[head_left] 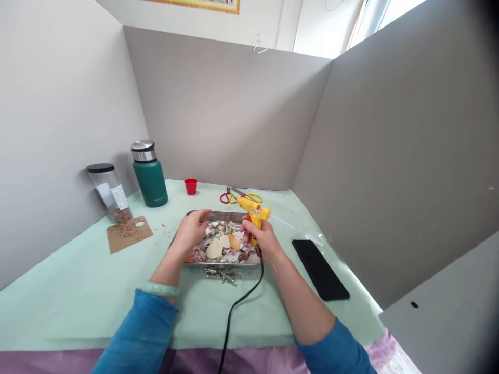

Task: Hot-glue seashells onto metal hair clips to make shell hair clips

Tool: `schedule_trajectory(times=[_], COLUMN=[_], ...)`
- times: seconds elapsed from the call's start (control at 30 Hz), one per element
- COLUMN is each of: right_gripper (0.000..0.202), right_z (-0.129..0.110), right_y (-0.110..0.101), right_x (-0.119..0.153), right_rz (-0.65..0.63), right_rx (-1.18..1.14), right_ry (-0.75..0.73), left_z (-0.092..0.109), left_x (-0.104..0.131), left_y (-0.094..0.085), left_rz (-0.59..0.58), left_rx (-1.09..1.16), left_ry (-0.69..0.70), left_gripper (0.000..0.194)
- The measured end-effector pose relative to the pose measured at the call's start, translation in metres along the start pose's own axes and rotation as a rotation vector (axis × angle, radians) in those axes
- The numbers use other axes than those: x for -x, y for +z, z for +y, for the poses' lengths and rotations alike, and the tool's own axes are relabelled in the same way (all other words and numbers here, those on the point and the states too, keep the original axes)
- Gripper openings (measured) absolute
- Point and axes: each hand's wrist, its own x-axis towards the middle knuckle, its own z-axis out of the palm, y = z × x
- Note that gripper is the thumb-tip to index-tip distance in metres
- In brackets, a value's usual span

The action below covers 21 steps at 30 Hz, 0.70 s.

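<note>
A metal tray filled with several seashells lies in the middle of the pale green table. My right hand grips a yellow glue gun above the tray's right side, its black cord trailing toward me. My left hand hovers over the tray's left part with fingers spread among the shells; whether it holds a shell I cannot tell. A jade bangle circles the left wrist. Small metal pieces lie just in front of the tray.
A green thermos, a clear jar and a brown card stand at the left. A red cup and scissors lie behind the tray. A black phone lies right. Grey partition walls enclose the table.
</note>
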Motion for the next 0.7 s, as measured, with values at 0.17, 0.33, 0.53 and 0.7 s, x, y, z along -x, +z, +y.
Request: schedule_trajectory(times=[0.17, 0.33, 0.53, 0.7], right_gripper=[0.035, 0.034, 0.033, 0.033], right_z=[0.002, 0.004, 0.005, 0.005], right_y=[0.0, 0.0, 0.0, 0.0], right_x=[0.0, 0.0, 0.001, 0.002], right_rz=[-0.011, -0.022, -0.044, -0.051], right_rx=[0.005, 0.008, 0.011, 0.018], right_ry=[0.003, 0.001, -0.003, 0.002], left_z=[-0.011, 0.002, 0.009, 0.013], left_x=[-0.002, -0.004, -0.005, 0.005], left_y=[-0.005, 0.012, 0.023, 0.012], left_rz=[-0.079, -0.193, -0.232, -0.185], left_rx=[-0.081, -0.189, -0.285, -0.25], left_ry=[0.004, 0.066, 0.017, 0.026], left_gripper=[0.028, 0.021, 0.034, 0.027])
